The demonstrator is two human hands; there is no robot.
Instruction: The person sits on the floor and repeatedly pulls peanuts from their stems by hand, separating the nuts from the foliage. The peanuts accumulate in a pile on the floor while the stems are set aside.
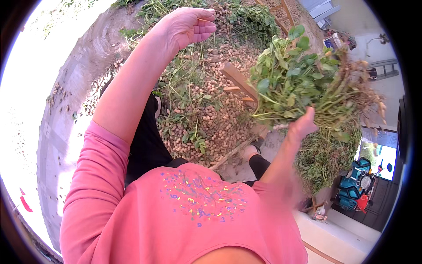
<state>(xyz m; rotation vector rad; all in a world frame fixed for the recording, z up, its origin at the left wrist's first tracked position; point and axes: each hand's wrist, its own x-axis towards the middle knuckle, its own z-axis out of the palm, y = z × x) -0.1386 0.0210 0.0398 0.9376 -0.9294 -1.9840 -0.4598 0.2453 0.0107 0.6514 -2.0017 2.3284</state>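
My right hand is closed around the stems of a leafy bunch of peanut plants, its roots and a few pods pointing right. The bunch is lifted beside the end of a wooden bar. My left hand is raised at the upper middle, palm partly showing, thumb apart from the lightly curled fingers. A thin orange line crosses those fingers; what it is cannot be told. Below both hands lies a wide heap of picked peanuts with loose vines over it.
More peanut plants lie beyond the heap, and a pile of vines stands at right. A wooden frame is at the top. A teal motor vehicle is by the doorway. My feet are beside the peanuts; scattered pods lie left.
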